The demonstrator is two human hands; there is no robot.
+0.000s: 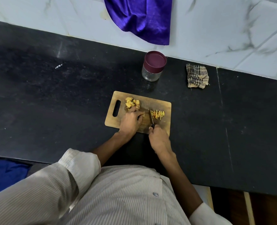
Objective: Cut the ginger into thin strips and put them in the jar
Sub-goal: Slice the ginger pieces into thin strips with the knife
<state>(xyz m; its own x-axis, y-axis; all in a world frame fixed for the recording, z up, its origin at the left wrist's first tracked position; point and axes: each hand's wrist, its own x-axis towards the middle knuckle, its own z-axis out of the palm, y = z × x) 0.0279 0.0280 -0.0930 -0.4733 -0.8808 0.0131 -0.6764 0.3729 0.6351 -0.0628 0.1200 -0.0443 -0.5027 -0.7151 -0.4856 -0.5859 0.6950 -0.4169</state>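
While left hand (131, 120) pinches ginger piece (143, 114) on wooden cutting board (113, 121), right hand (158, 138) grips knife (151, 116). Thin strips (158, 114) lie right of blade. Uncut chunks (132, 103) behind. Jar (153, 66) with lid on, past board.

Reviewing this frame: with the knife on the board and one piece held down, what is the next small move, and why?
Probably another thin slice: the left hand pins a ginger piece beside the knife held by the right hand. Strips lie right of the blade, uncut chunks wait, and the jar is lidded.
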